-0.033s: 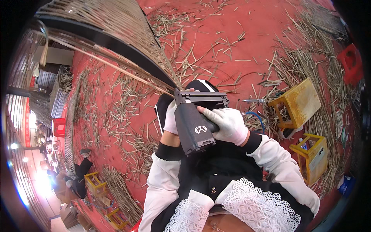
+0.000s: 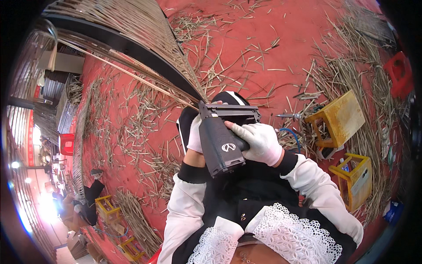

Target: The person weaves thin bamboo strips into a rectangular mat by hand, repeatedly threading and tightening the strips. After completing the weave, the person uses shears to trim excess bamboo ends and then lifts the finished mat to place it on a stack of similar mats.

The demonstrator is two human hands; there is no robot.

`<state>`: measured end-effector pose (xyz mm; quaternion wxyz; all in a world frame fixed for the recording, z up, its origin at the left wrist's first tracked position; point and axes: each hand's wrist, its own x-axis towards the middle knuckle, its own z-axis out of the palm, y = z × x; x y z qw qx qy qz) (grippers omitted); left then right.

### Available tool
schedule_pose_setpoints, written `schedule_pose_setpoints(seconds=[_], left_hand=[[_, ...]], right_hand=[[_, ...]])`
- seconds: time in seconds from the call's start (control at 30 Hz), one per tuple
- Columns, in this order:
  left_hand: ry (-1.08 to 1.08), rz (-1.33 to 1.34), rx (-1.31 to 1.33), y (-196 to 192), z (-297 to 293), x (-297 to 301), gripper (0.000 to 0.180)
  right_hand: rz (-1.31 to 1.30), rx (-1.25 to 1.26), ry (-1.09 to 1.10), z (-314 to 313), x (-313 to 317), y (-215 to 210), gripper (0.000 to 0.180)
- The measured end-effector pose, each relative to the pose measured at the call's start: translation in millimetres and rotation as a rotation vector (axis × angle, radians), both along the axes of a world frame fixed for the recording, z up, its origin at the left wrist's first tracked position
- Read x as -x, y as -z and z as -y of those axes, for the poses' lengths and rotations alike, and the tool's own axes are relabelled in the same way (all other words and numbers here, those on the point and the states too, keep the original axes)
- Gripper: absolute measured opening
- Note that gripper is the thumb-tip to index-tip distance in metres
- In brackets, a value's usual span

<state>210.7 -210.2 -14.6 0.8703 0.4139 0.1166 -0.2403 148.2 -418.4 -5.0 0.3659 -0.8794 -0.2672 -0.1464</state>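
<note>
A black staple gun (image 2: 215,138) sits over my lap, its nose against the near corner of a black frame (image 2: 145,61) strung with tan woven strands (image 2: 118,22). My right hand (image 2: 263,143), in a white glove with bare fingertips, is closed round the tool's handle, the thumb side toward its body. Beyond the body, the long magazine points right. On the tool's left side, my gloved left hand (image 2: 194,135) is partly hidden; its fingertips show past the frame's corner, closed round it. Loose strands (image 2: 132,70) trail from the corner to the far left.
Cut strand scraps (image 2: 145,145) litter the red floor (image 2: 303,26). At right stand two yellow stools (image 2: 345,119) (image 2: 362,182), with a blue hose (image 2: 292,134) and a metal tool (image 2: 288,115) nearby. A strand bundle (image 2: 136,215) lies lower left, near another person (image 2: 90,204).
</note>
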Motion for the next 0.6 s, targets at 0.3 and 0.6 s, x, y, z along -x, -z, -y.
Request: schedule_pose_setpoints(seconds=[0.3,0.6], left_hand=[[-0.017,0.051,0.104,15,-4,1,0.04],[-0.028,0.172,-0.457,-1,-4,3,0.033]], right_hand=[[-0.033,0.012,0.044,-12,0,2,0.077],[-0.563,-0.154,0.174,63,6,-41,0.032]])
